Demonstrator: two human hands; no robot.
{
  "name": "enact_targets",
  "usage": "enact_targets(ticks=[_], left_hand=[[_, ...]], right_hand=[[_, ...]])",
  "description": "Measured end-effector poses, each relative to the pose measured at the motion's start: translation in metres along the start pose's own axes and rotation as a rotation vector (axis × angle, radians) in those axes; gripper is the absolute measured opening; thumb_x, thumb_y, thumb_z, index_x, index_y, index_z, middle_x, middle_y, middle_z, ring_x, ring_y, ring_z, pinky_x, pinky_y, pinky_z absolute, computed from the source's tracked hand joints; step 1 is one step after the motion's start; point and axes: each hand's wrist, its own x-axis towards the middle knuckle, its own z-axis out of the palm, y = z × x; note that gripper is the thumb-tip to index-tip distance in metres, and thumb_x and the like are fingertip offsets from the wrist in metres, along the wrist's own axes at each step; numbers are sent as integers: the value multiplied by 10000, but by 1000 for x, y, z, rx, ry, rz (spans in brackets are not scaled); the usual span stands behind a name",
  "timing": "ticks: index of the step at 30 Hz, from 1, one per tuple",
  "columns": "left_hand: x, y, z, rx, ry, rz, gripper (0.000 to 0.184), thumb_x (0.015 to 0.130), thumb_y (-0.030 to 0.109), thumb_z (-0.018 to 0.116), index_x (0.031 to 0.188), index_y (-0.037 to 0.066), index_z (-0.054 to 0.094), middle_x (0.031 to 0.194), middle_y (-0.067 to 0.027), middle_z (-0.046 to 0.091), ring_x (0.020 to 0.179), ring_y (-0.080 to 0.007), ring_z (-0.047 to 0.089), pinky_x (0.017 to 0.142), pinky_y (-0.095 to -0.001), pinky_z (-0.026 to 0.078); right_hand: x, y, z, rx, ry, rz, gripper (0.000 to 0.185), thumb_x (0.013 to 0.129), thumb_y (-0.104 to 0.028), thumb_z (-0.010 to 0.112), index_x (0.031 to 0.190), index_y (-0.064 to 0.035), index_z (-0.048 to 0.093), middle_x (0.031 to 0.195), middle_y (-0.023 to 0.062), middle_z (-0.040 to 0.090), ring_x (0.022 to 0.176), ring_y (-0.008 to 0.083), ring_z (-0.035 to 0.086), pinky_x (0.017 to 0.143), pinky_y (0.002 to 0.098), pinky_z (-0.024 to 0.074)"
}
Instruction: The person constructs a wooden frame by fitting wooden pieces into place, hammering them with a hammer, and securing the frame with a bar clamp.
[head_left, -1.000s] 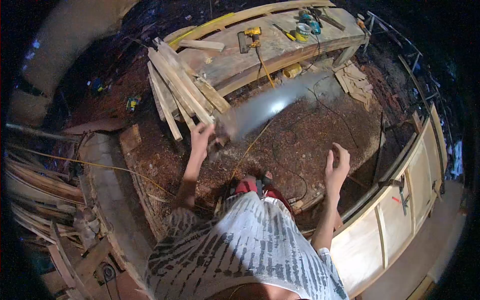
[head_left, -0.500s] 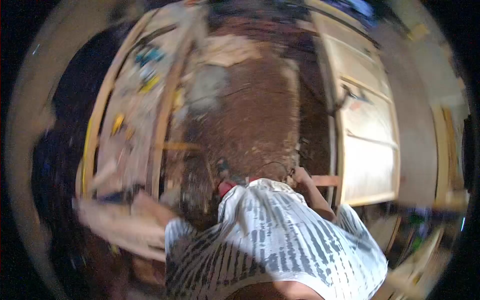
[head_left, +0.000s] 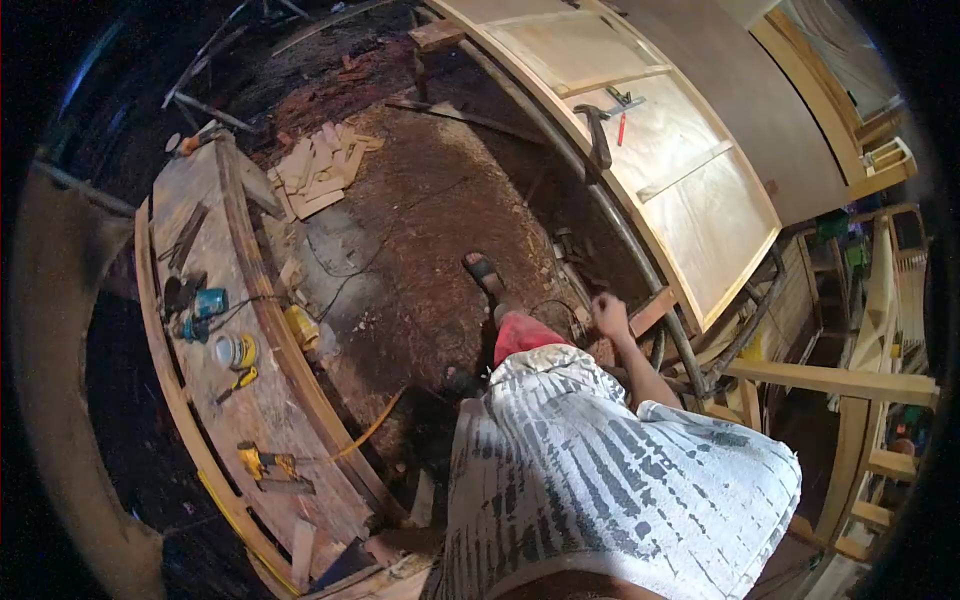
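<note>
My right hand (head_left: pixel 608 316) hangs beside my body with curled fingers, and nothing shows in it. It is near a short wooden crosspiece (head_left: pixel 652 311) under the panel-topped table; I cannot tell whether they touch. At the bottom left, my left hand (head_left: pixel 380 549) is partly hidden in shadow at the near end of the workbench (head_left: pixel 290 400). Close to its fingers lies a dark, flat piece (head_left: pixel 340 563), and pale boards (head_left: pixel 395 580) sit just below; its grip is unclear. A yellow power tool (head_left: pixel 265 462) with an orange cord rests farther up the bench.
Teal power tool (head_left: pixel 208 303), tub (head_left: pixel 236 351) and yellow-handled tool (head_left: pixel 238 384) lie on the bench. A hammer (head_left: pixel 597 135) and red pencil-like item (head_left: pixel 621 129) lie on the framed panel (head_left: pixel 690 210). Wood offcuts (head_left: pixel 320 170) and cords lie on the dirt floor; chair frames (head_left: pixel 860 350) stand right.
My view has turned, so the bench and panel now appear tilted, and the picture is sharper. My left hand appears lower in view, my right slightly higher. A sandaled foot now shows ahead.
</note>
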Motion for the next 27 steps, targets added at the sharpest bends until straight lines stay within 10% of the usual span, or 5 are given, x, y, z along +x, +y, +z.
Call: enact_targets(ticks=[13, 18, 22, 25, 27], left_hand=[[-126, 104, 208, 615, 79, 750, 490, 979, 465, 604, 967, -24, 635, 903, -162, 648, 738, -278, 593, 658, -441, 501], [-302, 133, 447, -64, -800, 1119, 118, 921, 71, 647, 830, -1, 624, 806, -129, 625, 717, -214, 565, 684, -363, 478], [-612, 225, 590, 520, -1571, 925, 225, 922, 219, 712, 947, 13, 626, 793, -98, 627, 754, -215, 616, 742, -332, 493], [-737, 151, 651, 811, -2201, 483, 403, 956, 360, 667, 1045, -32, 640, 1039, -184, 690, 906, -279, 672, 808, -402, 517], [-784, 100, 651, 800, -2221, 1163, 424, 1006, 399, 565, 1161, 9, 629, 1159, -162, 676, 987, -324, 663, 851, -483, 510]], right_hand=[[564, 67, -88, -164, 330, 286, 649, 888, -554, 598, 1230, -2, 595, 1020, 312, 675, 980, 463, 648, 912, 502, 500], [590, 3, -100, -212, 360, 395, 325, 918, -214, 553, 1125, 36, 551, 1099, 291, 612, 1020, 464, 631, 911, 505, 520], [673, -14, -106, 140, 622, 996, 311, 927, -212, 502, 1102, 30, 589, 1055, 257, 669, 1015, 411, 685, 846, 482, 569], [690, -34, -124, 144, 343, 868, 402, 904, -272, 534, 1155, 35, 599, 1161, 221, 664, 1068, 372, 674, 906, 488, 536], [705, -49, -131, 127, 303, 889, 570, 889, -403, 617, 1222, 48, 515, 1195, 215, 646, 1067, 350, 678, 868, 478, 554]])
